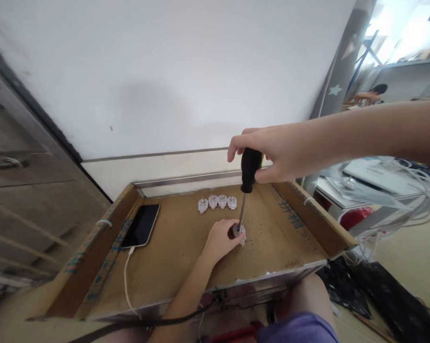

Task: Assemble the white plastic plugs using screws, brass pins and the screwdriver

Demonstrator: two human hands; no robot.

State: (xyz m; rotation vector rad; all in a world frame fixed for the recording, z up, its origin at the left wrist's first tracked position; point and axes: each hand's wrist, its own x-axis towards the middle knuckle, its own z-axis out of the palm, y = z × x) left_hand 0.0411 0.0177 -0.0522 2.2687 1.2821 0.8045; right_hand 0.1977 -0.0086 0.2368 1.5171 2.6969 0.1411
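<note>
At the far left, a grey drawer front [25, 176] with a curved handle. Then the worktop [175, 257], lined with brown cardboard. Near its left side, a dark-screened phone [141, 226] lying slantwise, with a white cable [126, 278] in its near end and running down to the front edge. Around the middle, toward the back, four see-through plugs [213, 203] in a curved row, side by side, prongs up. Nearer and to the right, the left hand [219, 239], reaching in from below, thumb and fingers pinched around one more see-through plug [242, 234], low against the cardboard and partly hidden by the grip. Rising from that plug, a black-handled screwdriver [248, 176], long axis nearly upright, tip down at the plug, handle leaning slightly right. Too small to make out any screw there. Above, the right hand [272, 150], entering from the right, fingers and thumb wrapped about the upper handle. Plug below the right hand and a little to its left; left hand the nearer one. Farther right, blue writing [291, 214] on the cardboard and, beyond the worktop, tangled white cords [420, 190].
</note>
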